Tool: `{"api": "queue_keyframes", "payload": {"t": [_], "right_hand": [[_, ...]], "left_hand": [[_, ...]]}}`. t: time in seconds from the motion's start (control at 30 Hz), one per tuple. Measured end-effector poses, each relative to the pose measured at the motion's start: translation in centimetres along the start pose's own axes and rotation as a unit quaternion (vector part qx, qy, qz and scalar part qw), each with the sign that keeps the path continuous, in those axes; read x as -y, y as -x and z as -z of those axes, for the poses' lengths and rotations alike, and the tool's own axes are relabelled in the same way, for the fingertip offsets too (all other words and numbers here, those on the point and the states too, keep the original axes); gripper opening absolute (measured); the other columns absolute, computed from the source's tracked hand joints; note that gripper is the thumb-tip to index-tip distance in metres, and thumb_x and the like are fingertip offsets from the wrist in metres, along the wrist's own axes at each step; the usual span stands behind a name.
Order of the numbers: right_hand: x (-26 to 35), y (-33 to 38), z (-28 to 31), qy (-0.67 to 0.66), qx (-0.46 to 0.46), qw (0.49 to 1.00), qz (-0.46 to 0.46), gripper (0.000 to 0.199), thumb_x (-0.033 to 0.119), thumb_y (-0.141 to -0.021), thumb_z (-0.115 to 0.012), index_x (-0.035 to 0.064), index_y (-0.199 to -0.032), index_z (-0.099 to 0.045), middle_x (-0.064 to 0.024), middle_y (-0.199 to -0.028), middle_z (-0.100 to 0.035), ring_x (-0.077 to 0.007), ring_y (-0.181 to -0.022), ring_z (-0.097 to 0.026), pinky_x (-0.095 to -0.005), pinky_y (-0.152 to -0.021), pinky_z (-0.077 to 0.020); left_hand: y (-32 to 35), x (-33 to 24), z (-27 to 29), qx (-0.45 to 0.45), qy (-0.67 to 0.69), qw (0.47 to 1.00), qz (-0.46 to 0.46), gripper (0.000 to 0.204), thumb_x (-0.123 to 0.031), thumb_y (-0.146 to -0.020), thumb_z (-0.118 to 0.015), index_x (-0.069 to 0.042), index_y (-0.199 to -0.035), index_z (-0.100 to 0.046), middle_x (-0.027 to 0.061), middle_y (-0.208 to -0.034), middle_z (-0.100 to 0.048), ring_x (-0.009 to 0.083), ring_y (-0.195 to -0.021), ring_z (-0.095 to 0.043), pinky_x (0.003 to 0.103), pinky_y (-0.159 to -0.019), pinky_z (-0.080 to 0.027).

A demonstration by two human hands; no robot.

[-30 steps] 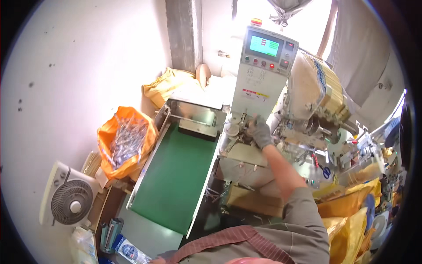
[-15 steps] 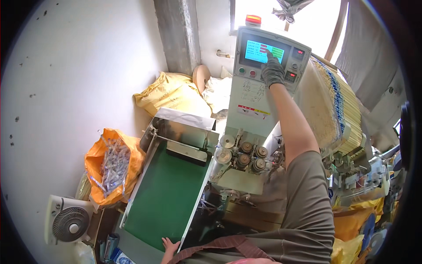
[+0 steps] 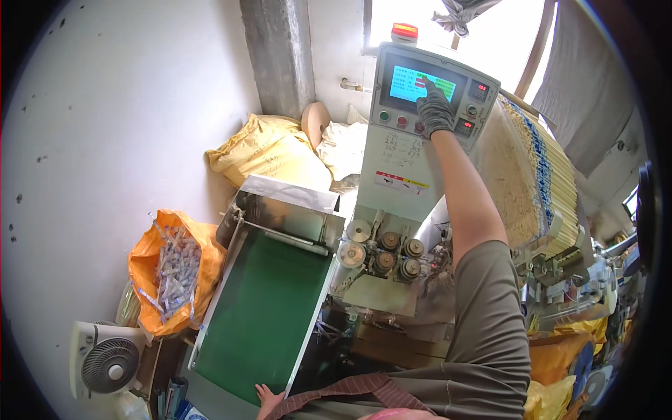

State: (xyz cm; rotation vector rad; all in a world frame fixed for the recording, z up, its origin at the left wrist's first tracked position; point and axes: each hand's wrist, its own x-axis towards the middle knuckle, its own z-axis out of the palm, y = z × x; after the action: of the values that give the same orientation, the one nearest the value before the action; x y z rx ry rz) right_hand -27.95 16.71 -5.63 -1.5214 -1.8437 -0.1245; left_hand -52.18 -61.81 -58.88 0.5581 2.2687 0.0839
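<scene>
My right hand, in a grey glove, reaches up to the white machine's control panel. Its fingertip touches the blue touch screen; the other fingers are curled and it holds nothing. Round buttons sit just below the screen, left of the hand. My left hand shows only partly at the lower edge, bare fingers resting on the near end of the green conveyor belt. Whether those fingers are apart I cannot tell. Several metal rollers sit under the panel.
An orange sack of small clear packets stands left of the belt. Yellow sacks lie by the wall. A white fan sits at lower left. A large stack of thin sticks fills the hopper on the right. A red beacon lamp tops the panel.
My right hand rose from the rollers to the control panel and now presses the screen. The view tilted upward. My left hand came into view at the belt's end.
</scene>
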Motion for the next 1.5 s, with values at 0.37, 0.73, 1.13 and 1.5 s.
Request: {"api": "queue_keyframes", "payload": {"t": [0.37, 0.73, 1.13, 1.5], "right_hand": [[-2.5, 31.9, -4.8, 0.196, 0.226, 0.913, 0.277, 0.033, 0.026, -0.085, -0.054, 0.0024, -0.107, -0.057, -0.0197, -0.098, -0.059, -0.0340, -0.094, -0.059, -0.0414, -0.078, -0.0491], [-34.4, 65.2, 1.7, 0.162, 0.232, 0.896, -0.343, 0.068, 0.029, -0.079, -0.062, 0.0069, -0.139, -0.036, -0.0213, -0.137, -0.042, -0.0359, -0.126, -0.041, -0.0396, -0.107, -0.0335], [-38.3, 68.2, 1.0, 0.075, 0.158, 0.897, -0.407, 0.072, 0.016, -0.074, -0.065, 0.0067, -0.138, -0.036, -0.0240, -0.127, -0.048, -0.0391, -0.120, -0.045, -0.0428, -0.101, -0.0375], [-37.9, 67.0, 1.1, 0.128, 0.282, 0.876, -0.370, 0.099, 0.021, -0.072, -0.076, 0.0118, -0.148, -0.015, -0.0270, -0.149, -0.019, -0.0400, -0.135, -0.030, -0.0377, -0.108, -0.0316]], "left_hand": [[-2.9, 1.9, 3.8, 0.098, -0.154, 0.970, -0.161, 0.105, -0.054, -0.072, -0.070, 0.015, -0.137, -0.026, 0.0407, -0.145, -0.007, 0.0496, -0.137, -0.016, 0.044, -0.113, -0.020], [0.6, -6.0, 10.2, 0.144, -0.127, 0.977, -0.095, 0.071, -0.041, -0.082, -0.067, 0.010, -0.128, -0.048, 0.0261, -0.125, -0.056, 0.0334, -0.117, -0.055, 0.036, -0.099, -0.043], [6.1, -22.2, 7.3, 0.185, 0.012, 0.946, -0.265, 0.054, -0.026, -0.089, -0.062, 0.002, -0.132, -0.046, 0.0195, -0.123, -0.060, 0.0263, -0.114, -0.058, 0.033, -0.096, -0.045], [-1.0, -8.4, 1.8, 0.245, 0.076, 0.944, -0.206, 0.040, -0.016, -0.091, -0.054, -0.003, -0.129, -0.051, 0.0118, -0.116, -0.062, 0.0205, -0.104, -0.058, 0.030, -0.090, -0.044]]}}
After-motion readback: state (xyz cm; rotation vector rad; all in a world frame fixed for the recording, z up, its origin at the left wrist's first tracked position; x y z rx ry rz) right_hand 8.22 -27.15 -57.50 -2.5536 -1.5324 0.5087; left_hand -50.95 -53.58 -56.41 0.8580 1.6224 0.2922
